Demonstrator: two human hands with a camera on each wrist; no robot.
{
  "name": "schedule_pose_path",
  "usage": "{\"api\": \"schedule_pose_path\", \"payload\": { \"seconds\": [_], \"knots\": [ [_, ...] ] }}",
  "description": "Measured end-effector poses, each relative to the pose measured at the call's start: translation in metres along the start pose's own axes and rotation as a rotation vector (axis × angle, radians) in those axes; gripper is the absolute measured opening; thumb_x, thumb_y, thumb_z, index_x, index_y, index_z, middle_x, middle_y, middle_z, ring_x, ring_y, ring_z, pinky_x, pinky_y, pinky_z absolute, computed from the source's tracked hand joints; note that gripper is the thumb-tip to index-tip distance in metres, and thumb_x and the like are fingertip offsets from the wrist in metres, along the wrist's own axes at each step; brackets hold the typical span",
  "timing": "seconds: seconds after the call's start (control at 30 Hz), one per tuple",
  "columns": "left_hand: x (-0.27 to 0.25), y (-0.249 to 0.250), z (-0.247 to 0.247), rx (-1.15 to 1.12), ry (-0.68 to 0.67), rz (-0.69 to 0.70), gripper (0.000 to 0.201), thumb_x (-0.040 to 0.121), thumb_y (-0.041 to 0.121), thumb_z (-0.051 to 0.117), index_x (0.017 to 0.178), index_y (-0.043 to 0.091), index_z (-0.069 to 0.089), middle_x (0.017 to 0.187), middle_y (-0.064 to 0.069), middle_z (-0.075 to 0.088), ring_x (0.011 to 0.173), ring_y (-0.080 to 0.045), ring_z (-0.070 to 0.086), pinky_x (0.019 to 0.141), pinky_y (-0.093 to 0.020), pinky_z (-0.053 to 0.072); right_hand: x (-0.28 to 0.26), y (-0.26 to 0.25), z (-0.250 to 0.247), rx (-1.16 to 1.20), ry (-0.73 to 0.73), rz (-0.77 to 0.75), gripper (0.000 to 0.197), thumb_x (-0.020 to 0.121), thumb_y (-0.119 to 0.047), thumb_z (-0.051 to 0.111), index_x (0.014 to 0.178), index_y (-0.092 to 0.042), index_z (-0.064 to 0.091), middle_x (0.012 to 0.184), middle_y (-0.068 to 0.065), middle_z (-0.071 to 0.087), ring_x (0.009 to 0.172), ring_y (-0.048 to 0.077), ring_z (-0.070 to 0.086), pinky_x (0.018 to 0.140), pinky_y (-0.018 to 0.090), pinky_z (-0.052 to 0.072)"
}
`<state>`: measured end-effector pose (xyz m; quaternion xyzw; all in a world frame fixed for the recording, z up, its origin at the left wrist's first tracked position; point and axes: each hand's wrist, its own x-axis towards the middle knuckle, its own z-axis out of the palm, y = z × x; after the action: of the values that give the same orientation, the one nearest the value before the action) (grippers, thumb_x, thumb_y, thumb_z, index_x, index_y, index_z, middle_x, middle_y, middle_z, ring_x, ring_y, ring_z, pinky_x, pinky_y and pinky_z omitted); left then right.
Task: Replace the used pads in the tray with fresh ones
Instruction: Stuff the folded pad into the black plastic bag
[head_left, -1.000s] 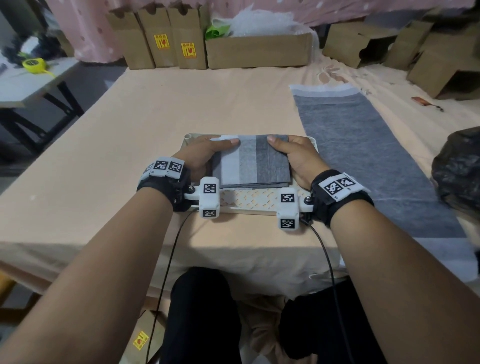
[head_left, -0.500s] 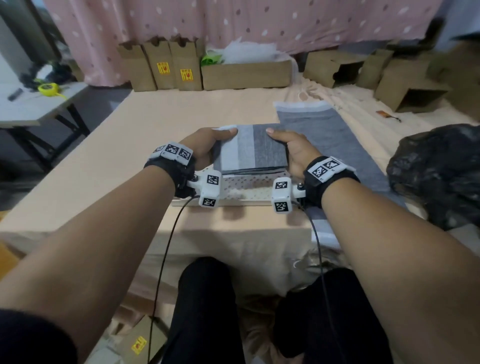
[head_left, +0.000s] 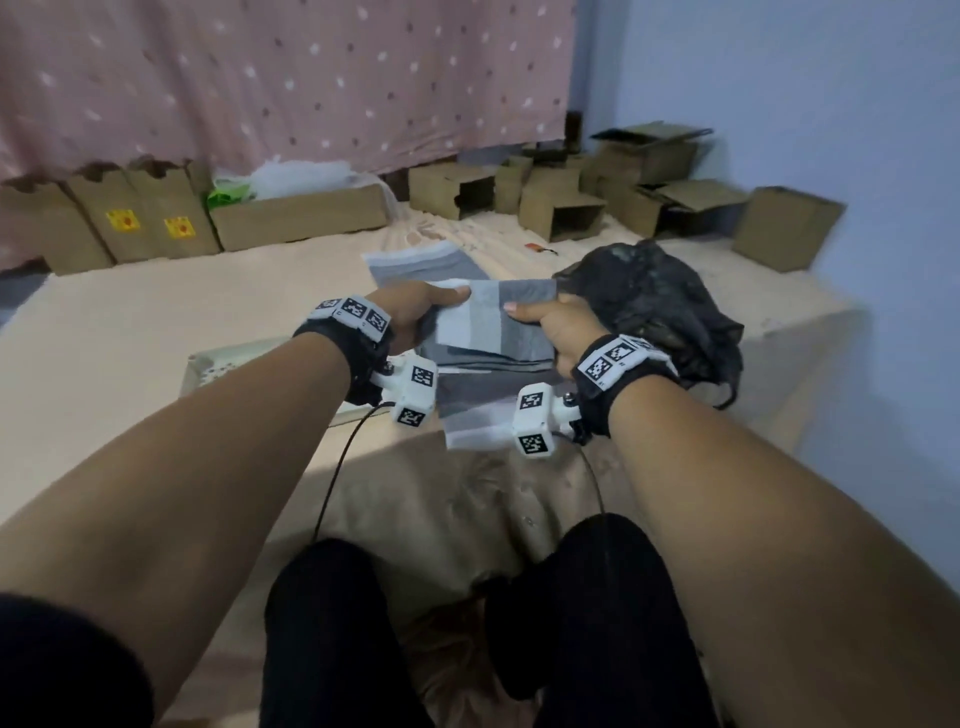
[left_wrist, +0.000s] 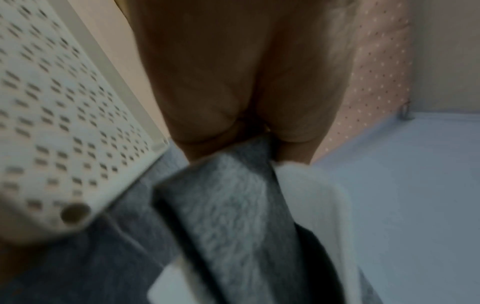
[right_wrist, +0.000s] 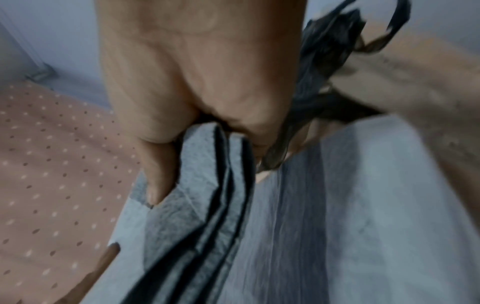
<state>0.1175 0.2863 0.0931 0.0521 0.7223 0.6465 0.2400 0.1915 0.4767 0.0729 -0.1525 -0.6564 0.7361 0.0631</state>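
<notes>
Both hands grip one folded pad, thumbs on top, fingers curled under. Left hand has the pad's left edge, right hand the right edge; pad spans between them, lifted off the surface. In wrist views each thumb presses the top layer w/ several grey and white layers stacked below. Tray, perforated white, lies on the peach-covered bed, to the left of the held pad & partly behind the left forearm. A flat pad is spread on the bed under and beyond the hands. Black plastic bag sits just right of the right hand.
</notes>
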Motion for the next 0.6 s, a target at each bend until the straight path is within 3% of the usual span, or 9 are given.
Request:
{"api": "schedule_pose_path", "payload": {
  "seconds": [0.1, 0.17, 0.23, 0.3, 0.37, 0.4, 0.47, 0.53, 0.6],
  "knots": [
    [0.019, 0.002, 0.042, 0.054, -0.053, -0.028, 0.057, 0.085, 0.028, 0.079, 0.133, 0.004, 0.061, 0.118, -0.014, 0.074, 0.11, -0.029, 0.071, 0.095, -0.046, 0.057, -0.011, -0.004, -0.044, -0.007, 0.1, -0.004, 0.035, 0.072, -0.007, 0.084, 0.103, 0.003, 0.07, 0.091, 0.02, 0.076, 0.085, 0.037, 0.075, 0.081, 0.055, 0.059],
    [0.026, 0.004, 0.072, 0.064, -0.078, -0.023, 0.055, 0.084, 0.028, 0.079, 0.131, 0.003, 0.062, 0.118, -0.017, 0.073, 0.116, -0.033, 0.068, 0.099, -0.051, 0.054, -0.017, -0.007, -0.071, -0.017, 0.144, 0.018, 0.035, 0.071, -0.007, 0.084, 0.102, 0.003, 0.071, 0.09, 0.021, 0.076, 0.084, 0.038, 0.075, 0.08, 0.057, 0.059],
    [0.024, 0.007, 0.104, 0.053, -0.089, -0.008, 0.048, 0.088, 0.024, 0.076, 0.128, 0.0, 0.063, 0.117, -0.02, 0.073, 0.109, -0.034, 0.07, 0.093, -0.048, 0.058, -0.01, -0.006, -0.099, -0.048, 0.211, 0.052, 0.045, 0.062, -0.014, 0.088, 0.101, 0.001, 0.072, 0.091, 0.02, 0.076, 0.083, 0.039, 0.075, 0.081, 0.057, 0.059],
    [0.028, 0.007, 0.133, 0.037, -0.089, 0.028, 0.047, 0.09, 0.024, 0.074, 0.126, -0.004, 0.063, 0.117, -0.022, 0.072, 0.1, -0.035, 0.072, 0.085, -0.046, 0.061, 0.012, 0.003, -0.131, -0.06, 0.277, 0.086, 0.064, 0.043, -0.023, 0.092, 0.1, -0.003, 0.072, 0.093, 0.017, 0.077, 0.084, 0.038, 0.074, 0.083, 0.057, 0.058],
    [0.036, 0.008, 0.159, 0.161, -0.02, 0.109, 0.053, 0.093, 0.041, 0.067, 0.123, -0.002, 0.064, 0.118, -0.022, 0.071, 0.102, -0.037, 0.071, 0.09, -0.047, 0.059, 0.027, 0.008, -0.161, -0.03, 0.393, 0.092, 0.072, 0.036, -0.028, 0.091, 0.102, -0.006, 0.071, 0.1, 0.015, 0.076, 0.087, 0.037, 0.073, 0.085, 0.055, 0.057],
    [0.039, 0.008, 0.168, 0.315, 0.034, 0.163, 0.057, 0.096, 0.051, 0.058, 0.123, 0.001, 0.065, 0.117, -0.02, 0.071, 0.104, -0.037, 0.069, 0.093, -0.045, 0.057, 0.017, 0.001, -0.167, -0.006, 0.463, 0.088, 0.07, 0.041, -0.028, 0.091, 0.104, -0.006, 0.069, 0.104, 0.013, 0.075, 0.088, 0.035, 0.072, 0.086, 0.053, 0.057],
    [0.044, 0.006, 0.18, 0.602, 0.11, 0.262, 0.057, 0.1, 0.053, 0.044, 0.123, 0.006, 0.066, 0.114, -0.016, 0.07, 0.103, -0.035, 0.065, 0.092, -0.039, 0.052, -0.014, -0.019, -0.171, 0.07, 0.623, 0.093, 0.059, 0.059, -0.025, 0.09, 0.11, -0.006, 0.066, 0.108, 0.005, 0.07, 0.089, 0.029, 0.066, 0.09, 0.046, 0.056],
    [0.051, 0.001, 0.19, 0.798, 0.086, 0.262, 0.052, 0.093, 0.055, 0.053, 0.116, 0.011, 0.068, 0.106, -0.01, 0.07, 0.094, -0.03, 0.066, 0.092, -0.038, 0.054, -0.021, -0.023, -0.189, 0.152, 0.753, 0.106, 0.052, 0.074, -0.023, 0.085, 0.117, -0.006, 0.062, 0.104, 0.006, 0.063, 0.089, 0.027, 0.058, 0.093, 0.042, 0.054],
    [0.063, -0.007, 0.203, 0.991, 0.021, 0.175, 0.059, 0.074, 0.067, 0.063, 0.105, 0.017, 0.071, 0.096, -0.009, 0.072, 0.084, -0.029, 0.069, 0.086, -0.041, 0.059, -0.018, -0.018, -0.208, 0.194, 0.812, 0.098, 0.053, 0.077, -0.023, 0.083, 0.121, -0.004, 0.061, 0.112, 0.007, 0.064, 0.089, 0.027, 0.056, 0.094, 0.043, 0.054]
  ]
}}
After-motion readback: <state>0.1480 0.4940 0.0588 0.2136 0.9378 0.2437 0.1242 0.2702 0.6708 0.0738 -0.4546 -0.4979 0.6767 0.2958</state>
